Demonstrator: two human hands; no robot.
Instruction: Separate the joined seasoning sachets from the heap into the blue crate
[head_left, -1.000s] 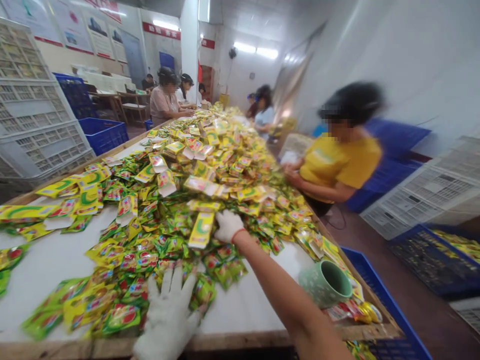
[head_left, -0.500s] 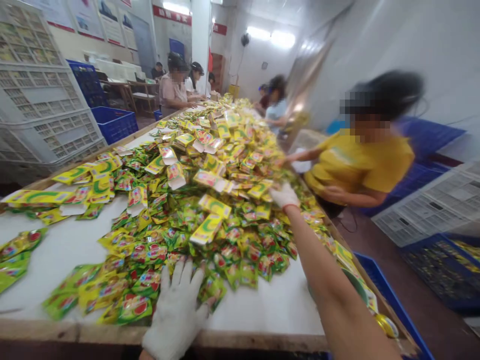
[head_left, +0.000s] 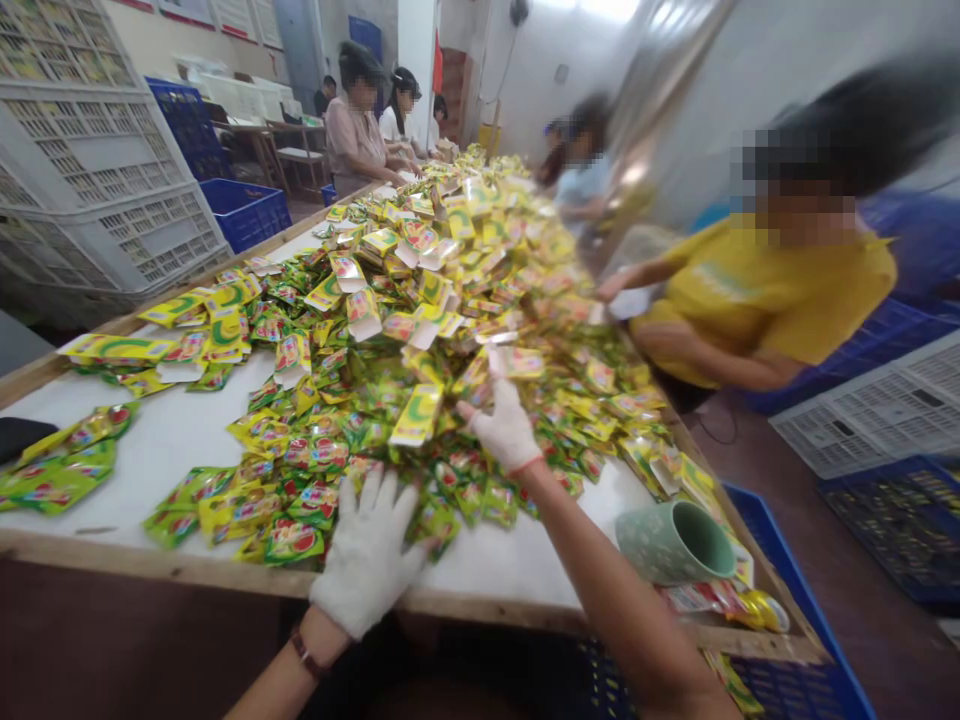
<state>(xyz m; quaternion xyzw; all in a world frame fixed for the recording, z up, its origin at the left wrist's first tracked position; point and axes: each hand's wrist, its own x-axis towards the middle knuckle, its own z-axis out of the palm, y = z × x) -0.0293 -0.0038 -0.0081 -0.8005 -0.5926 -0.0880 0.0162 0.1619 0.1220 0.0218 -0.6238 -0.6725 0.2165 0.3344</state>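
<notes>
A long white table point(head_left: 157, 450) carries a big heap of small yellow, green and red sachets point(head_left: 450, 290). My left hand point(head_left: 369, 558), in a white glove, lies flat with fingers spread on the near sachets by the front edge. My right hand point(head_left: 504, 425), also gloved, reaches out over the heap with fingers apart, resting on sachets beside a larger yellow packet point(head_left: 417, 415). Neither hand grips anything that I can see.
A green mug point(head_left: 671, 543) lies on its side at the table's right front corner. A person in a yellow shirt point(head_left: 757, 300) works at the right side, others farther back. Blue crates point(head_left: 795, 690) and white crates point(head_left: 97, 190) stand around the table.
My right hand has drawn back from the far right of the heap toward its middle. The left hand stays flat on the near sachets. The view has tilted down.
</notes>
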